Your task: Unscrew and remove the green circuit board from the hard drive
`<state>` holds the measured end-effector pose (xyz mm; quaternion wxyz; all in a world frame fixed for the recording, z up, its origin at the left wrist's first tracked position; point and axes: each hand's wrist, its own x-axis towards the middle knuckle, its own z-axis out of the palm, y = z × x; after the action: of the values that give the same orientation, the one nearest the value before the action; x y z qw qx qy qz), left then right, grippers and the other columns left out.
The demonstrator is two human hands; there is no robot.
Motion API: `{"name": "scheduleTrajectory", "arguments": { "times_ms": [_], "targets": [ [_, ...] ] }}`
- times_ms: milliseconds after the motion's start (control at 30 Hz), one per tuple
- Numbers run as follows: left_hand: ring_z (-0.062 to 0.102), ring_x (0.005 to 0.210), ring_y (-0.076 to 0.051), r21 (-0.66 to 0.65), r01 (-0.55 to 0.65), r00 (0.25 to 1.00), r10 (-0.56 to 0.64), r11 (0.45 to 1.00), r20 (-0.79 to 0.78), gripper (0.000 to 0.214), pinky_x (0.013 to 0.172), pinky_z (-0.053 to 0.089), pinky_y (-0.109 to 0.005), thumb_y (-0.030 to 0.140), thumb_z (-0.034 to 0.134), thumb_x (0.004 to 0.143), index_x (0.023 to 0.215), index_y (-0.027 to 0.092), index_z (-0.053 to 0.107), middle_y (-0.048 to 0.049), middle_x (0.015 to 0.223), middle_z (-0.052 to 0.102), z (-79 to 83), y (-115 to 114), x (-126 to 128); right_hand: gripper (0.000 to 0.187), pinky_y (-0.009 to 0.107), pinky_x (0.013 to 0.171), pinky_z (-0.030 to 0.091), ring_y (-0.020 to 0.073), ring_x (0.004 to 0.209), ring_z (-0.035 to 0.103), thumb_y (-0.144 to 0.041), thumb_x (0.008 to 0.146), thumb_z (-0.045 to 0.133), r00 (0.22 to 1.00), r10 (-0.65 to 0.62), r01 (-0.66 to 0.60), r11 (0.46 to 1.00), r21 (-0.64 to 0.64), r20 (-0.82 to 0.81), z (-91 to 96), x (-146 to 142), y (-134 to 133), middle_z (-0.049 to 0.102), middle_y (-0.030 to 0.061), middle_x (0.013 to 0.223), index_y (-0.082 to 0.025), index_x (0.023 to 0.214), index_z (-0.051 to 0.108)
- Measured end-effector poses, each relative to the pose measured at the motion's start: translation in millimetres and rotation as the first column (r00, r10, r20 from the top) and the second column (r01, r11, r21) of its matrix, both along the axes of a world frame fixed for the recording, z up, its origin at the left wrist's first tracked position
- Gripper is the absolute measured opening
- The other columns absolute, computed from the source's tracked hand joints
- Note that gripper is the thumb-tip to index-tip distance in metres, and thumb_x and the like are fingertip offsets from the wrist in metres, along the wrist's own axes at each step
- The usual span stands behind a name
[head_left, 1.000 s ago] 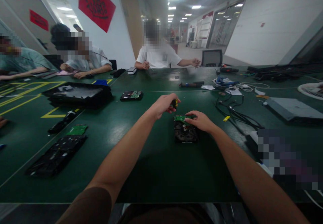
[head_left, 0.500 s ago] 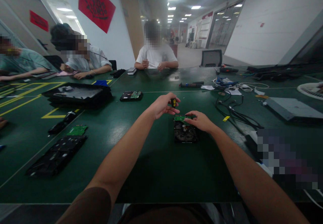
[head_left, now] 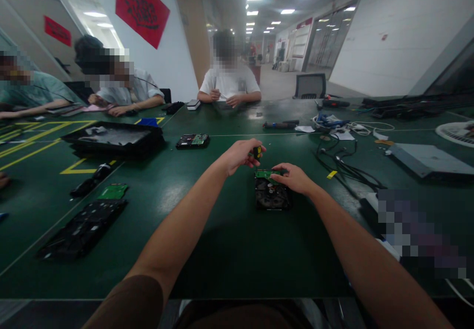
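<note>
A hard drive lies on the table in front of me, its dark metal underside facing up. At its far end is a green circuit board. My right hand is curled at the board's right side, thumb and fingertips gripping it. Just above and left of the drive, my left hand is closed around a black-and-yellow screwdriver; only its short handle shows, and its tip cannot be made out.
Another hard drive lies farther back. On the left are a black drive caddy, a loose green board and black trays. Cables and a grey metal box lie on the right. People sit across the table.
My left hand has shifted slightly, and the screwdriver handle has moved a little right and down. My right hand and the hard drive stay almost where they were.
</note>
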<state>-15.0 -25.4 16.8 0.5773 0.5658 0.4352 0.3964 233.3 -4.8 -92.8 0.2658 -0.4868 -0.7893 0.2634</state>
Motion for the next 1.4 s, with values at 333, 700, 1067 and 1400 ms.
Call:
{"name": "scheduleTrajectory", "arguments": {
  "times_ms": [333, 700, 1067, 1400],
  "targets": [
    [0.070, 0.066, -0.018, -0.116, 0.043, 0.992, -0.029, 0.992, 0.119, 0.033, 0.057, 0.051, -0.028, 0.045, 0.058, 0.086, 0.092, 0.014, 0.067, -0.0156, 0.099, 0.075, -2.7, 3.1, -6.9, 0.039, 0.034, 0.077, 0.055, 0.0183, 0.083, 0.066, -0.048, 0.088, 0.072, 1.000, 0.009, -0.009, 1.000, -0.013, -0.011, 0.4, 0.0, 0.2, 0.072, 0.0092, 0.120, -0.021, 0.117, 0.072],
    [0.071, 0.066, -0.020, -0.059, -0.042, 0.998, 0.045, 0.997, 0.050, 0.026, 0.058, 0.052, -0.029, 0.039, 0.058, 0.086, 0.094, 0.015, 0.063, -0.0125, 0.093, 0.073, 1.7, -1.9, -0.8, 0.039, 0.033, 0.075, 0.054, 0.0179, 0.082, 0.066, -0.047, 0.087, 0.073, 1.000, 0.004, -0.004, 1.000, 0.008, 0.007, 3.3, -1.3, -1.8, 0.072, 0.0092, 0.117, -0.021, 0.116, 0.073],
    [0.063, 0.057, -0.013, -0.009, -0.024, 1.000, 0.023, 1.000, -0.018, 0.031, 0.054, 0.048, -0.026, 0.037, 0.053, 0.088, 0.096, 0.013, 0.070, -0.0102, 0.093, 0.069, 3.1, -3.0, 0.6, 0.040, 0.032, 0.072, 0.055, 0.0173, 0.079, 0.065, -0.047, 0.088, 0.073, 1.000, -0.002, 0.002, 1.000, -0.005, -0.008, 1.4, -1.1, -1.3, 0.073, 0.0098, 0.116, -0.020, 0.118, 0.073],
    [0.073, 0.067, -0.020, -0.120, -0.031, 0.991, 0.046, 0.992, 0.126, 0.031, 0.054, 0.053, -0.027, 0.042, 0.048, 0.092, 0.092, 0.014, 0.061, -0.0115, 0.093, 0.070, -1.6, -0.4, -1.9, 0.039, 0.033, 0.074, 0.055, 0.0173, 0.080, 0.066, -0.046, 0.088, 0.073, 1.000, 0.001, -0.001, 1.000, 0.003, -0.002, 0.0, -0.3, 0.1, 0.072, 0.0096, 0.118, -0.020, 0.117, 0.073]
  ]
}}
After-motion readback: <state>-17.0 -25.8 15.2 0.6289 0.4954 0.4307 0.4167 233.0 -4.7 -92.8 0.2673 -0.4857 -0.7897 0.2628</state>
